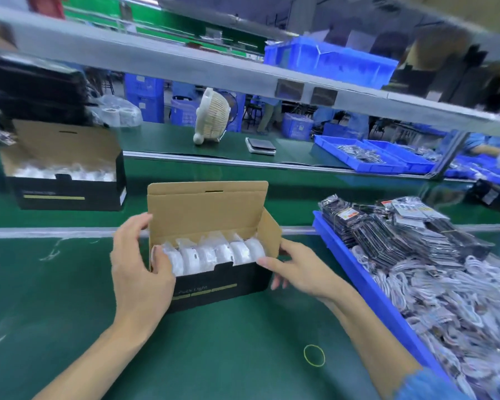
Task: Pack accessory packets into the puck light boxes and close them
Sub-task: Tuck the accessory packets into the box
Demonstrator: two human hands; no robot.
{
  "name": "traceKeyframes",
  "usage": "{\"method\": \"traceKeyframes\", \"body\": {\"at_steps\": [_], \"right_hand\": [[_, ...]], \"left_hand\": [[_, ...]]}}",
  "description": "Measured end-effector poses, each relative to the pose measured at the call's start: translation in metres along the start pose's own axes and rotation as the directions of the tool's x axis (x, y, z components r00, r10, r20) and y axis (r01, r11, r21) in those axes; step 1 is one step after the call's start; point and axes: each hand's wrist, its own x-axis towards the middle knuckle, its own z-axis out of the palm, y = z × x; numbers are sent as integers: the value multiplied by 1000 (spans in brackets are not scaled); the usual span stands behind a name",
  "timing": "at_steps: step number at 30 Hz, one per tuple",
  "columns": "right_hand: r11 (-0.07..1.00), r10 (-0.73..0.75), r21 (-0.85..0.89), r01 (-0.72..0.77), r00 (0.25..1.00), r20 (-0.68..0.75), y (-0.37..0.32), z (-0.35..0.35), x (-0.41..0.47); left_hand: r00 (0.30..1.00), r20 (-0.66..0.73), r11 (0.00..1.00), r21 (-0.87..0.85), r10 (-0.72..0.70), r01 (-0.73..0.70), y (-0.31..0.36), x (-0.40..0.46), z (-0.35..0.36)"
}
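We found an open puck light box (214,281) standing on the green work surface (243,356) at the middle of the view, its black front panel facing the person and its brown lid flap (205,209) raised upright at the rear. Inside it we counted a row of white puck lights in clear wrapping (214,254), set on edge side by side and filling the box from end to end. The left hand (139,269) gripped the left end of the box, with the thumb curled over the rim against the first light and the fingers reaching up along the outside of the left wall. The right hand (298,272) held the right end, its thumb lying along the top front corner and its fingers curled around the side beneath the open side flap; both hands were in contact with the box and carried nothing else. To the right, near the box but apart from it, stood a blue tray (367,287) heaped with accessory packets (387,235) in dark wrappers at its far end and bagged white cables (459,307) at its near end. A second open box (67,189) of the same kind, also holding wrapped lights, stood on the conveyor at the left, well apart from the first. A yellow rubber band (314,355) lay flat on the surface near the right forearm. Further back we noted a small cream desk fan (211,116) and more blue bins (370,157) on the far belt.
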Motion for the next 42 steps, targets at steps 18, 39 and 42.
{"method": "traceKeyframes", "body": {"at_steps": [18, 39, 42], "right_hand": [[928, -120, -352, 123, 992, 31, -39, 59, 109], [641, -232, -715, 279, 958, 166, -127, 151, 244], [564, -207, -785, 256, 964, 165, -121, 146, 246]], "left_hand": [[797, 266, 606, 533, 542, -591, -37, 11, -5], [965, 127, 862, 436, 228, -261, -43, 15, -10], [962, 165, 867, 418, 220, -270, -43, 12, -10]]}}
